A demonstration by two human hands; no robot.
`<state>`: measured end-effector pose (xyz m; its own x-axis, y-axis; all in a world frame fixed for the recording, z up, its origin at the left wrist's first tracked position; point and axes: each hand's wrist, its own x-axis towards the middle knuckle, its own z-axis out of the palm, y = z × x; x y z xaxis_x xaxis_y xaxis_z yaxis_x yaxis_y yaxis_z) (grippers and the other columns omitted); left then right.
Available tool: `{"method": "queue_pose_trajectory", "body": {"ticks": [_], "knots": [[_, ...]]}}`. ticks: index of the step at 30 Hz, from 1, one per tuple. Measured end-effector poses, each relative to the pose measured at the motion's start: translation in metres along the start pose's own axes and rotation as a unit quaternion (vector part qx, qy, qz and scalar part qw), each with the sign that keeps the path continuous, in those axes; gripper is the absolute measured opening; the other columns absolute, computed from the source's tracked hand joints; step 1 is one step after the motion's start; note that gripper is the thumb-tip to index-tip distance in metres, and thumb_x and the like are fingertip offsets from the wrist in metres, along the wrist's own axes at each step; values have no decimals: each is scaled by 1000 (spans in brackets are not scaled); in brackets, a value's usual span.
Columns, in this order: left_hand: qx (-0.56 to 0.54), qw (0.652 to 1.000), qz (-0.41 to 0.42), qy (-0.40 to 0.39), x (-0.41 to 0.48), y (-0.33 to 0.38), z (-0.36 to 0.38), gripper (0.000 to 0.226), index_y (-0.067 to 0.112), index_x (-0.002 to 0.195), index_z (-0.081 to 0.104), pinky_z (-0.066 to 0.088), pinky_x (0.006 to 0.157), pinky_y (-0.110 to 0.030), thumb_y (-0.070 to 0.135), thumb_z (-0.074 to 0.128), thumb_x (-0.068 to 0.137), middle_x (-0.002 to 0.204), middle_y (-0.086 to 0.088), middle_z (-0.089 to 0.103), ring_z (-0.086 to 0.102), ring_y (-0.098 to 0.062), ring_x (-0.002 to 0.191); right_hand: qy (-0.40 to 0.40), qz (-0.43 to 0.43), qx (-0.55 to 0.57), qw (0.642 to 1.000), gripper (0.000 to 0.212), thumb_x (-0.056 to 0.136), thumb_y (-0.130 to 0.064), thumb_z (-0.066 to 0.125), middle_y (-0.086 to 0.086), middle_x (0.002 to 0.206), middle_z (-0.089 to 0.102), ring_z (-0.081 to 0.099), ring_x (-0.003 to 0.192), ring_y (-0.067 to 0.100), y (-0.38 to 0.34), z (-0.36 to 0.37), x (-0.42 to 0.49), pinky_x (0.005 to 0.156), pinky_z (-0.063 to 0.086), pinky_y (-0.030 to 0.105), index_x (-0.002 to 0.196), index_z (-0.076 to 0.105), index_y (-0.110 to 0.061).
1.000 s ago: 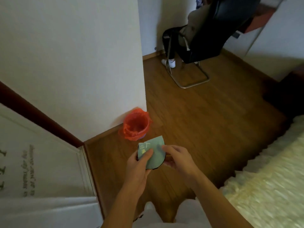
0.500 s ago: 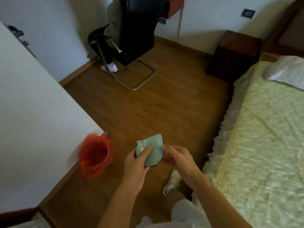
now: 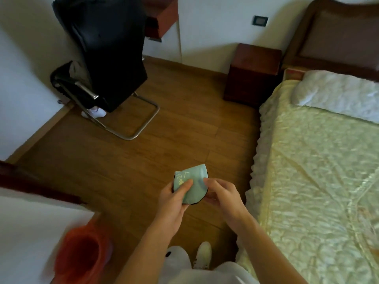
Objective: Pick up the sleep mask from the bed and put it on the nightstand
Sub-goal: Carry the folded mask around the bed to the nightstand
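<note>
Both hands, left hand (image 3: 174,198) and right hand (image 3: 220,194), grip folded sleep mask (image 3: 191,186); keep pinch firm, carry to nightstand (image 3: 253,70), lay flat on top.

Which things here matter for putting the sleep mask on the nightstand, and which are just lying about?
Part of the job:
sleep mask, held by the left hand and right hand
nightstand
bed

Just lying about:
black chair
orange bin
pillow
</note>
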<state>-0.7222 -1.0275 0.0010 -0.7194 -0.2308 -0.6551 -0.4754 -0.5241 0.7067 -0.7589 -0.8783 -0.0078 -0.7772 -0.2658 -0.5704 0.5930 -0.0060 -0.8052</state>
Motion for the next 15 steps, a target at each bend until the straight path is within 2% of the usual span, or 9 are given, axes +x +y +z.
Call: {"method": "queue_pose_trajectory", "body": {"ticks": [2, 7, 12, 15], "knots": [[11, 1000, -1, -13, 17, 11, 20, 36, 12, 117, 64, 57, 78, -37, 16, 72, 83, 112, -14, 73, 69, -28, 104, 11, 0, 8, 1000, 33, 94, -33, 65, 10, 106, 79, 77, 96, 20, -13, -11, 17, 78, 61, 28, 113, 71, -7], [35, 999, -11, -25, 67, 39, 63, 35, 10, 115, 66, 56, 77, -37, 16, 73, 81, 110, -16, 73, 69, -30, 103, 30, -3, 36, 999, 30, 96, -28, 65, 12, 102, 80, 78, 92, 20, -48, -35, 63, 69, 60, 23, 111, 72, -3], [60, 997, -18, -52, 128, 73, 105, 36, 12, 112, 68, 55, 79, -40, 19, 75, 78, 108, -16, 74, 68, -31, 103, 63, -15, 46, 997, 37, 93, -33, 67, 13, 104, 80, 77, 100, 27, -86, -57, 125, 93, 60, 44, 113, 72, -3], [71, 995, -18, -73, 174, 104, 134, 40, 11, 111, 68, 56, 80, -40, 21, 77, 73, 108, -16, 74, 68, -31, 104, 82, -24, 52, 995, 37, 93, -33, 66, 12, 104, 81, 77, 99, 27, -117, -68, 171, 93, 60, 45, 113, 73, -3]]}}
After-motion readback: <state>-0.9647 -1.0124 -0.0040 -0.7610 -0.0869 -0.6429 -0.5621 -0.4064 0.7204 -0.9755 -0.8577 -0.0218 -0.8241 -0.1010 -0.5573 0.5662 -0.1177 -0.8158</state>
